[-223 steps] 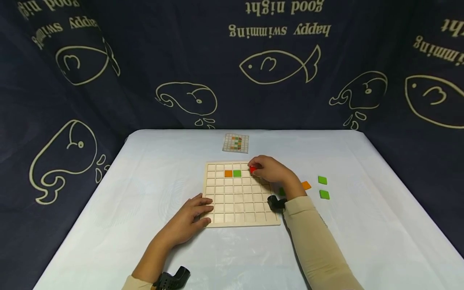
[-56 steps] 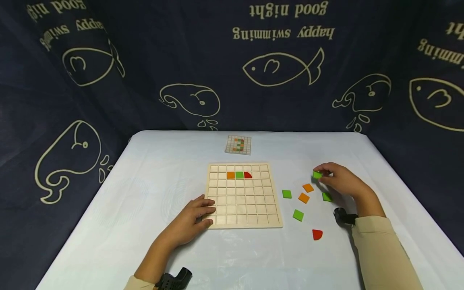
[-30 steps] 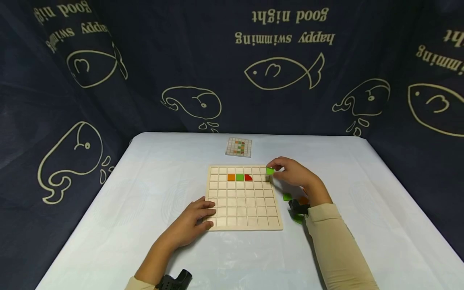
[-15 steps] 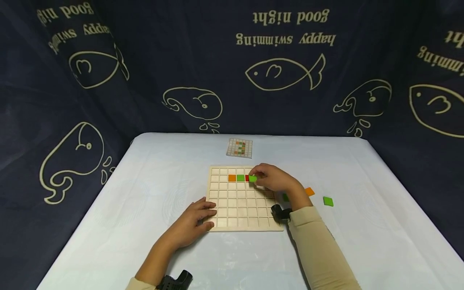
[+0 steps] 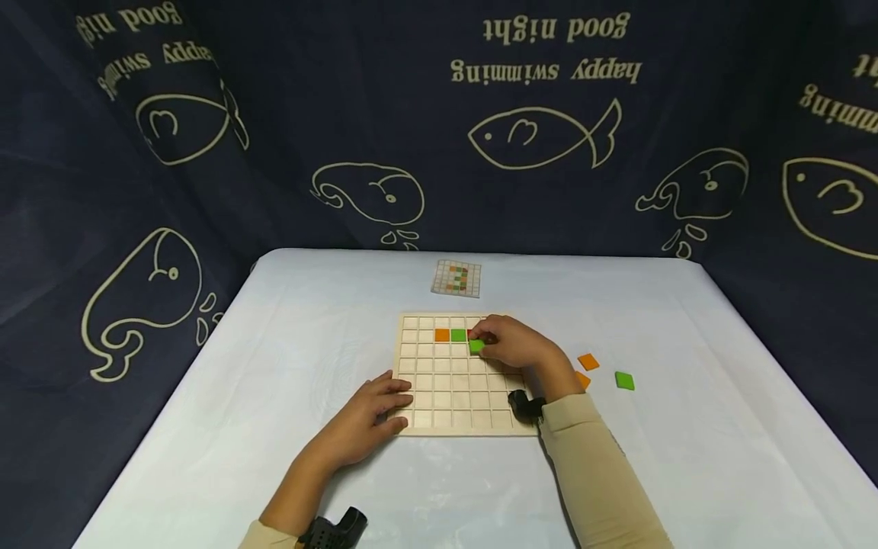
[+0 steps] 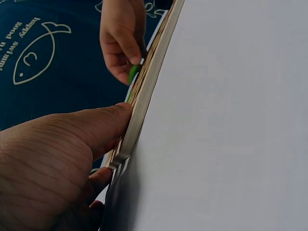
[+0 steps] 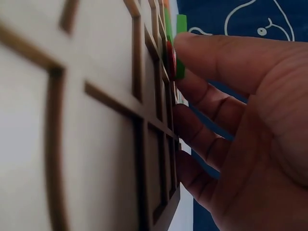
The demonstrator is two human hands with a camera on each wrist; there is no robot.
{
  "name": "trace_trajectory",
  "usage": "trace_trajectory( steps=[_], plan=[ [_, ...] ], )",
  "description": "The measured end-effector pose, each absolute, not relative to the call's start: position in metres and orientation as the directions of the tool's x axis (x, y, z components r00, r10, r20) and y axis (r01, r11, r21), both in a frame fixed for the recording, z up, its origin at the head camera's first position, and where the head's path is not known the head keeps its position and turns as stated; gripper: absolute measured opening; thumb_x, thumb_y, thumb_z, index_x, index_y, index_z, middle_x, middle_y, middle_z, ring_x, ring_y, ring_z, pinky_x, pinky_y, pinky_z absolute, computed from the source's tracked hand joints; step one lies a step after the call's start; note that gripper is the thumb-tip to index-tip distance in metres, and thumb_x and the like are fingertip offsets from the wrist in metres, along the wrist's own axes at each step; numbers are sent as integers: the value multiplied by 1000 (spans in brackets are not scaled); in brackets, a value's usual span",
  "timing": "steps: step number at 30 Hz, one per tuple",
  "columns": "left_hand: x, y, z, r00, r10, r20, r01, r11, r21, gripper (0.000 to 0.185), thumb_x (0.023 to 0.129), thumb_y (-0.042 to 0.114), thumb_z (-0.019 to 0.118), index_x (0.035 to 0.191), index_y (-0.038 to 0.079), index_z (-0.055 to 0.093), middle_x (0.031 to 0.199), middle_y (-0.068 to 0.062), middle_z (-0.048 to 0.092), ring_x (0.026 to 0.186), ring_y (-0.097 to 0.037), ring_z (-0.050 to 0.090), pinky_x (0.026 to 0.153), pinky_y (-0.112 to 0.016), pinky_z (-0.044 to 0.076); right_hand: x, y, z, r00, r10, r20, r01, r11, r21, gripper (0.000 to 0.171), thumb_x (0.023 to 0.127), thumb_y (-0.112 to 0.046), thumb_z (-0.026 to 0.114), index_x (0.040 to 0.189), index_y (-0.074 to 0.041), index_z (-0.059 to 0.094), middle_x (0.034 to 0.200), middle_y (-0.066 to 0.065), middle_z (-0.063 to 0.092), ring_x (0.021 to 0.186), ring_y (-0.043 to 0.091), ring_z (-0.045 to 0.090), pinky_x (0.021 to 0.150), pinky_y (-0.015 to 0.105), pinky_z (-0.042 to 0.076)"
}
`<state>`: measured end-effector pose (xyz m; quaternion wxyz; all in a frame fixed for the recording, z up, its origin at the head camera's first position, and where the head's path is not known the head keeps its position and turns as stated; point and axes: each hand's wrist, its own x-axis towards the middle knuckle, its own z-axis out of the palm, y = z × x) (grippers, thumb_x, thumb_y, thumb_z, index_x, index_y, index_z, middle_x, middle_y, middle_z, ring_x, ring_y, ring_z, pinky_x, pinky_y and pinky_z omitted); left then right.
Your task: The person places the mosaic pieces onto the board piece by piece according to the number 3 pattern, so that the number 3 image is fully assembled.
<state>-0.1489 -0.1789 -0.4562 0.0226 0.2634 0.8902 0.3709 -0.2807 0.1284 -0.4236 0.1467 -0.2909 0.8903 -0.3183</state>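
A wooden grid board [image 5: 442, 381] lies flat on the table. My left hand [image 5: 360, 419] rests at its left edge, fingers lying on the rim, loosely extended. With thumb and fingertips, my right hand [image 5: 511, 341] pinches a green square tile [image 5: 476, 347] over the board's upper part. Along the second row sit an orange tile [image 5: 442, 335], a green tile [image 5: 458, 335] and a red rounded piece [image 7: 171, 60]. In the head view, the right fingers largely cover that red piece. The right wrist view has the held tile just off the board surface, beside the red piece.
Two orange tiles [image 5: 588, 362] and a green tile [image 5: 624, 380] lie right of the board, near my right forearm, which may hide others. Behind the board is a small pattern card [image 5: 456, 278] with a coloured grid. The white table [image 5: 274, 343] meets a dark printed cloth [image 5: 384, 76].
The red piece was placed beside the green tile. My right hand then took a green tile from the right, carried it left over the board and slightly nearer me. The left hand stayed.
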Motion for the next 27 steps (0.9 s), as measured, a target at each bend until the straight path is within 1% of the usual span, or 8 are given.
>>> trace_trajectory(
  steps=[8,14,21,27],
  plan=[
    [-152,-177,-456,-860,484,160,457,595,661,34,93,14,70,125,3,68,139,-6,55,145,-37,29,114,-57,27,-280,129,-422,-764,-644,-43,-461,590,-663,29,94,-1,65,123,0,64,115,11,60,98,24,53,89,41,47],
    [-150,-177,-456,-866,477,150,445,596,669,34,93,14,70,125,2,68,139,-6,55,145,-38,28,114,-58,26,-279,129,-423,-762,-646,-44,-464,592,-659,29,94,-2,65,124,-1,64,118,10,60,107,26,56,94,42,48],
    [-150,-177,-457,-870,471,148,437,597,672,34,93,14,70,125,3,68,140,-6,54,145,-37,28,114,-57,26,-280,129,-422,-766,-641,-49,-462,601,-652,28,95,-3,64,123,-2,65,119,9,60,104,25,55,91,42,47],
    [-149,-177,-456,-869,473,142,437,601,669,34,93,15,70,125,3,68,140,-6,54,145,-37,27,114,-57,26,-279,129,-421,-766,-641,-50,-456,597,-659,27,96,-4,62,123,-1,64,120,10,61,106,25,56,92,43,48]
  ],
)
